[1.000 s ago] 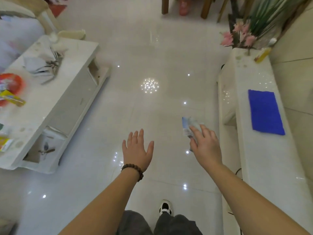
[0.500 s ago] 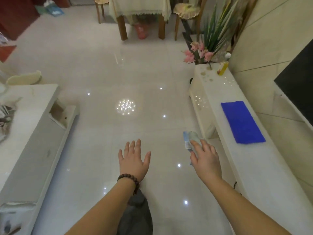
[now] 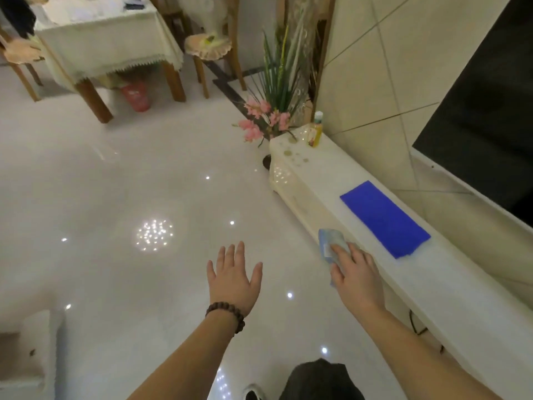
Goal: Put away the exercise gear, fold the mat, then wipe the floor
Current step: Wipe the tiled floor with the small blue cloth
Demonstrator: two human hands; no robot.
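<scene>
My right hand (image 3: 354, 274) holds a small light-blue cloth (image 3: 328, 243) in the air beside the long white cabinet (image 3: 450, 287). The cloth sticks out past my fingertips. A folded blue mat (image 3: 385, 217) lies flat on top of that cabinet, just right of my right hand. My left hand (image 3: 235, 277) hovers over the glossy white floor (image 3: 115, 197) with fingers straight and spread, holding nothing. It wears a dark bead bracelet at the wrist.
A black TV screen (image 3: 484, 116) hangs on the right wall above the cabinet. A yellow bottle (image 3: 315, 131) and a plant with pink flowers (image 3: 268, 119) stand at the cabinet's far end. A dining table (image 3: 106, 41), chairs and a red bin (image 3: 135, 95) stand farther back. A white coffee table corner (image 3: 26, 356) is lower left.
My view has swung up and to the right, bringing the TV and dining table into sight. Both hands kept their poses; the right hand with the cloth is now closer to the cabinet.
</scene>
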